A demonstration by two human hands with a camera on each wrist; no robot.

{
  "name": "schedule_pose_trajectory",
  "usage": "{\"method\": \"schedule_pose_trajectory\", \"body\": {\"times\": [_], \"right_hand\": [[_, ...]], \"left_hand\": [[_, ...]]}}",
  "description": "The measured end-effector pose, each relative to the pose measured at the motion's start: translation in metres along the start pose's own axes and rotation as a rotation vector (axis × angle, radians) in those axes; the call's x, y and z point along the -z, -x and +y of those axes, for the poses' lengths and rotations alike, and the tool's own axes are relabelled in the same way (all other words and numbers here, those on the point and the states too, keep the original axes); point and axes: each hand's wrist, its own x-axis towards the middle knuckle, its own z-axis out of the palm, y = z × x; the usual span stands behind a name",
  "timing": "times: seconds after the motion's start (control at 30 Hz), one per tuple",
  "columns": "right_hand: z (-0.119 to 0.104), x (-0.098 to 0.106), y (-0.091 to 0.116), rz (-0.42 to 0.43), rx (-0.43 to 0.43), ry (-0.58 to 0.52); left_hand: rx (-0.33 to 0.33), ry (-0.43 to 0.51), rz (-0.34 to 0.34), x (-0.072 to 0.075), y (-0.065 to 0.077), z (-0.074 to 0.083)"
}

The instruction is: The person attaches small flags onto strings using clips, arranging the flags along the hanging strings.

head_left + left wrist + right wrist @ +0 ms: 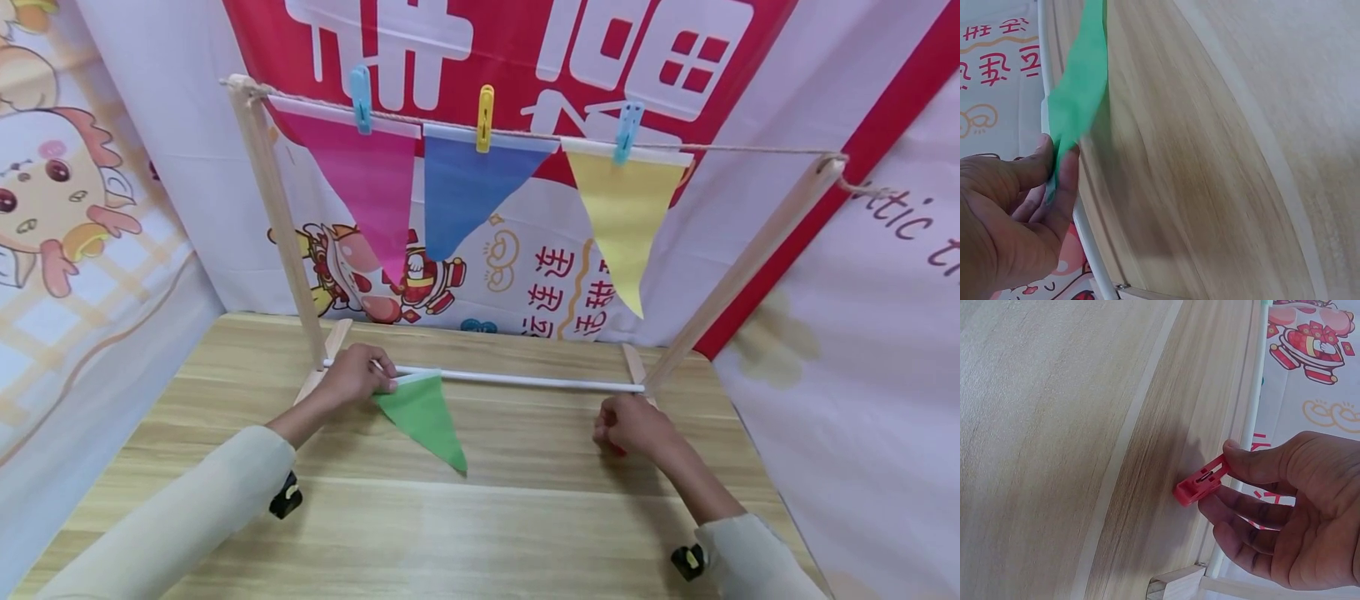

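Observation:
My left hand [358, 373] pinches a green triangular pennant [426, 417] by a corner of its white top edge, in front of the white rod [525, 381] low on the wooden stand. In the left wrist view, thumb and fingers grip the green cloth, which hangs bent. On the right, my right hand [633, 423] holds a red clothespin [1200, 481] between thumb and fingers, close over the table near the stand's right foot. Above, a twine string [525, 134] carries a pink pennant [367, 183], a blue pennant [476, 179] and a yellow pennant [630, 208].
Blue clothespins [361, 100] and a yellow clothespin [485, 117] sit on the string over the pennants. Wooden posts [281, 208] hold the string at both ends. Behind the wooden table [450, 533] hangs a printed red and white cloth [502, 292].

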Motion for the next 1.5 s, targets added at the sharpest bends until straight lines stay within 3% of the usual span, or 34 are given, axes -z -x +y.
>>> {"method": "schedule_pose_trajectory", "body": {"times": [0.17, 0.4, 0.67, 0.9, 1.03, 1.27, 1.5], "right_hand": [[0.001, 0.002, -0.001, 0.003, 0.042, -0.039], [0.007, 0.007, -0.005, -0.013, 0.108, -0.118], [0.006, 0.019, -0.009, 0.009, 0.128, -0.112], [0.001, 0.027, -0.007, -0.006, 0.114, -0.124], [-0.001, 0.03, -0.007, -0.013, 0.1, -0.115], [0.0, 0.037, -0.009, 0.011, 0.124, -0.14], [-0.001, 0.056, -0.007, 0.02, 0.179, -0.202]], "left_hand": [[-0.005, -0.015, 0.02, 0.001, -0.002, 0.007], [0.008, 0.006, -0.019, 0.0, -0.005, 0.019], [-0.047, -0.006, -0.022, -0.003, -0.006, 0.03], [0.053, 0.143, -0.065, -0.001, -0.005, 0.04], [0.057, 0.146, -0.067, 0.001, -0.005, 0.043], [-0.002, 0.178, -0.085, 0.002, -0.006, 0.051], [-0.077, 0.196, -0.101, 0.003, -0.004, 0.069]]}}
